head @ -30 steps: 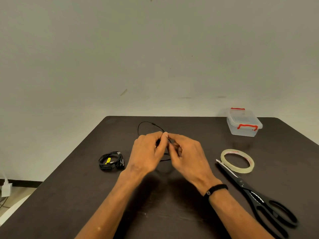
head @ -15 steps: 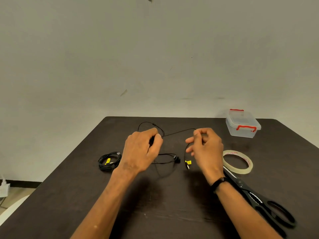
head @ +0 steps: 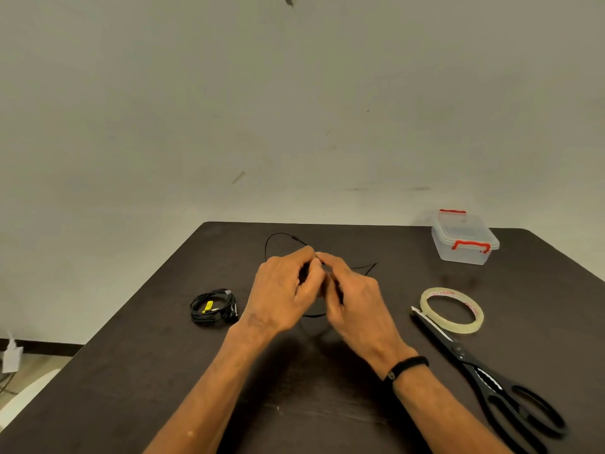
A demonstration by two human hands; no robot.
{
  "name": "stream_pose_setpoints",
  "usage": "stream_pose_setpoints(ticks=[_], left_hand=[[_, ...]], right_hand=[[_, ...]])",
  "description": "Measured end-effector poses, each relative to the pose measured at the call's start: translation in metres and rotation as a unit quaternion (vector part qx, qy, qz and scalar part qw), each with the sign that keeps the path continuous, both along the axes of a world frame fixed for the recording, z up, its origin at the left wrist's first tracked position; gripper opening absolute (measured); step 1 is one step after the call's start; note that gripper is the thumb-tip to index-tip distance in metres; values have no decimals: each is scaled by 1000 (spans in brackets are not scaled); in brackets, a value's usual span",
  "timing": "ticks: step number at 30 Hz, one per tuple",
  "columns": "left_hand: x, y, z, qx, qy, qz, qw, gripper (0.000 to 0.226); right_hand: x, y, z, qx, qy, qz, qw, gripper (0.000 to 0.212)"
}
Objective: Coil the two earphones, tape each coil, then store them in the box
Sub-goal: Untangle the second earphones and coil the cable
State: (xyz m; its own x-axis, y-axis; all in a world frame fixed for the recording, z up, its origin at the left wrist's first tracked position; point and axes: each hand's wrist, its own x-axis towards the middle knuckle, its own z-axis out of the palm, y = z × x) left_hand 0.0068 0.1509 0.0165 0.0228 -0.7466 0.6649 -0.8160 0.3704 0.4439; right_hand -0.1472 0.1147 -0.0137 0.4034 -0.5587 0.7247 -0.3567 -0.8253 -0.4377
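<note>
At bench (head: pixel 163 371) centre, left hand (head: pixel 281 290) and right hand (head: pixel 357 299) meet, fingers (head: pixel 316 268) curled and pinching a thin black earphone cable (head: pixel 276 236) between them. Cable is loose: one loop arcs out behind the left hand, a strand runs off to the right, another sags below the hands. Second earphone (head: pixel 213 306) lies left of the left hand, already a tight black coil with a yellow tag. Clear box (head: pixel 465 239), red latches, lid on, far right. Tape roll (head: pixel 451 310) touching scissors (head: pixel 484 375) tip, near right.
</note>
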Motion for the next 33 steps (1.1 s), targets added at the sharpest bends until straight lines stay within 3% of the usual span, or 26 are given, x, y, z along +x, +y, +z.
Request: stream_pose_setpoints(ticks=[3, 7, 9, 11, 13, 15, 17, 20, 22, 25, 28, 31, 33], left_hand=[[-5, 1, 0, 55, 94, -58, 992, 34], [-8, 3, 5, 153, 253, -165, 941, 36], [-7, 4, 11, 175, 312, -171, 918, 34], [-2, 4, 14, 171, 330, -155, 916, 32], [3, 3, 12, 151, 282, -106, 942, 29], [8, 2, 8, 118, 160, -20, 980, 26], [11, 3, 5, 82, 32, 61, 994, 24], [17, 4, 7, 47, -8, 111, 993, 27], [20, 2, 6, 28, -3, 118, 993, 31], [19, 2, 4, -3, -18, 117, 993, 28], [15, 2, 2, -30, -75, 121, 989, 26], [6, 4, 2, -34, -103, 71, 992, 22], [2, 5, 1, -33, -101, 39, 994, 20]], right_hand=[[-2, -3, 2, 6, -34, -25, 999, 22], [-5, -8, 2, 54, -60, -60, 995, 18], [-8, -12, 3, 100, -106, -80, 986, 17], [-12, -16, 6, 145, -154, -101, 972, 16], [-16, -19, 9, 183, -193, -113, 957, 15], [-17, -21, 9, 207, -228, -124, 944, 14], [-18, -26, 8, 226, -272, -133, 926, 13], [-26, -40, 8, 303, -377, -140, 864, 16], [-32, -46, 7, 334, -395, -149, 843, 19], [-29, -36, 7, 259, -295, -178, 902, 31], [-13, -9, 9, 146, -147, -114, 972, 48], [3, 6, 6, 94, -63, -33, 993, 54], [6, 6, 4, 47, -56, -30, 997, 45]])
